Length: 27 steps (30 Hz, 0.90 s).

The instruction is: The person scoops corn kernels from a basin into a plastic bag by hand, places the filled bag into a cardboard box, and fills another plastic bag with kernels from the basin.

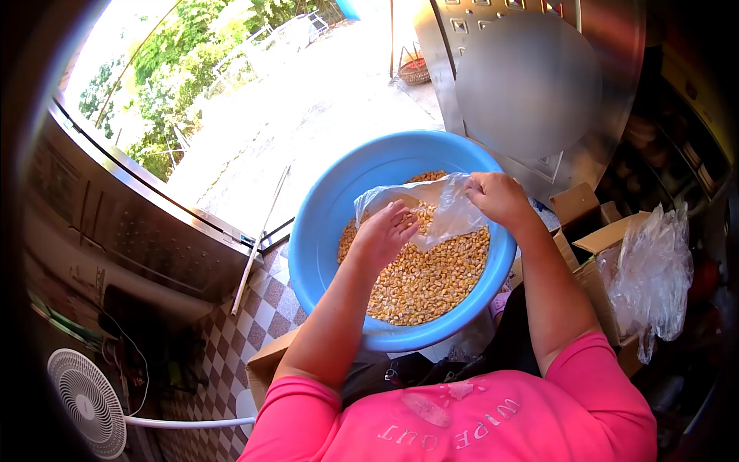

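Observation:
A large round blue basin (315, 231) stands in front of me with yellow corn kernels (431, 281) spread over its bottom. Over the kernels hangs a clear plastic bag (454, 214), its mouth stretched between my hands, with some kernels seen in or through it. My right hand (495, 197) pinches the bag's right edge near the basin's right rim. At the bag's left side is my left hand (387, 231), palm turned inward, fingers apart and slightly bent, with nothing seen gripped in it.
Cardboard boxes (596, 285) and a bunch of clear plastic bags (653, 269) lie at the right. A white fan (86, 404) is at the lower left. A pole (262, 239) leans by the open doorway, and a basket (414, 71) sits beyond the basin.

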### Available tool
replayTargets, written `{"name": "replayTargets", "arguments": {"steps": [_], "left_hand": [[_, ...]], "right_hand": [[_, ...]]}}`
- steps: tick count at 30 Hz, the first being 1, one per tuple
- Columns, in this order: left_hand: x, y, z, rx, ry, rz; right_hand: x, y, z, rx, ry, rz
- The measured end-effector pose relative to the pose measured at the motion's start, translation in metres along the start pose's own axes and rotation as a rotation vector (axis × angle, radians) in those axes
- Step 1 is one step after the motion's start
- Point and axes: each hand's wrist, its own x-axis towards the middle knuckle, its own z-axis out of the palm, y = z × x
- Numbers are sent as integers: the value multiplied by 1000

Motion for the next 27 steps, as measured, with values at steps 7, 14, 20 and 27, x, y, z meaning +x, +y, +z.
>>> {"name": "replayTargets", "arguments": {"steps": [7,14,20,27], "left_hand": [[2,-4,-5,107,-130,44],[0,-8,3,455,-104,52],[-2,-14,5,925,29,285],[-26,-12,30,1001,-461,-305]], "right_hand": [[0,1,1,-4,9,-5],[0,0,0,-4,8,-3],[-1,-1,-1,-4,-4,13],[0,0,0,-10,2,12]]}}
